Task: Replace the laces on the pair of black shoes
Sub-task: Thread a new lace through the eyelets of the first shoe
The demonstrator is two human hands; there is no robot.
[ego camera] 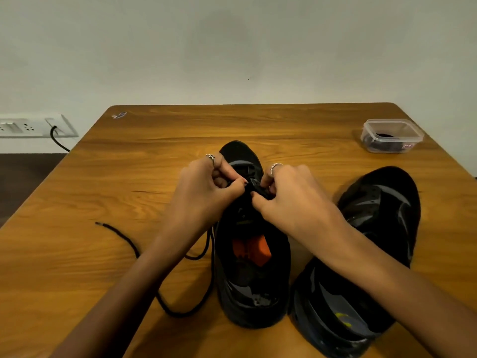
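Two black shoes on a wooden table [258,125], toes pointing away toward the wall. The middle shoe [251,280] stands upright, with an orange patch visible inside its opening. The person's left hand [204,187] and right hand [291,197] meet over its eyelet area near the toe end; both have fingers curled, thumb and forefinger of each pinching at the black lace there, though which strand each holds is hard to make out, black on black. Ring on a finger of each hand. A loose black lace [134,249] trails off the left side of that shoe, loops across the table near its heel, and ends with its tip lying well out to the left. The second shoe [374,241] lies just beside the first on the right, tilted onto its side, no lace visible in its eyelets. At the far right of the table sits a clear plastic container [392,135], something dark coiled inside, can't tell what. Small sticker [119,115] at the far left corner. On the wall to the left, a socket panel [33,127] with a black cable plugged in.
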